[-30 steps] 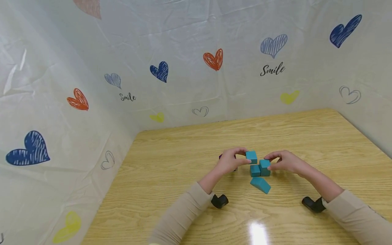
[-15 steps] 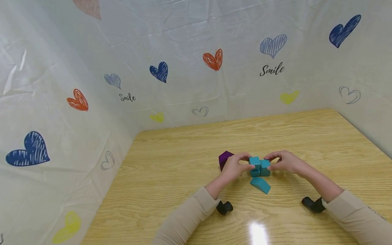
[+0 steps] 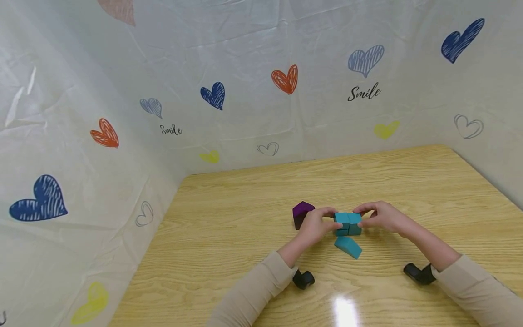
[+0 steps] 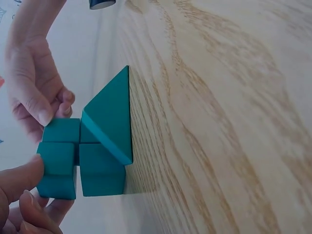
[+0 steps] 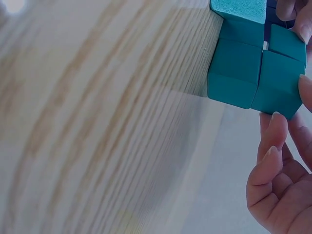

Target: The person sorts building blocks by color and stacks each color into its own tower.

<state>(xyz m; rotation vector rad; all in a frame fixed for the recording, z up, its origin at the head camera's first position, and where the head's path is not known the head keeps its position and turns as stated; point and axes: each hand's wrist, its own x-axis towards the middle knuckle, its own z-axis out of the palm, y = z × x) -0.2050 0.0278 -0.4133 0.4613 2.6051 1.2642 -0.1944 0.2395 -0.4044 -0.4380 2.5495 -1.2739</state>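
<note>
My left hand pinches a teal cube between thumb and fingers, over a lower teal cube. Just right of it, thumb and fingertips of my right hand hold another teal cube, which sits on a lower cube. Together the cubes form a two-by-two stack, the upper pair side by side with a narrow gap below the left one. A teal triangular block lies in front of the stack. Behind my left hand stands a purple block, partly hidden by that hand.
The blocks stand on a wood-grain table. A pale sheet printed with hearts hangs along the back and sides. Black pieces jut from the left cuff and the right cuff close to the tabletop.
My left hand has moved right and toward me, bringing its cube down over the lower left cube beside the right upper cube. The purple block has come into view. My right hand stays put.
</note>
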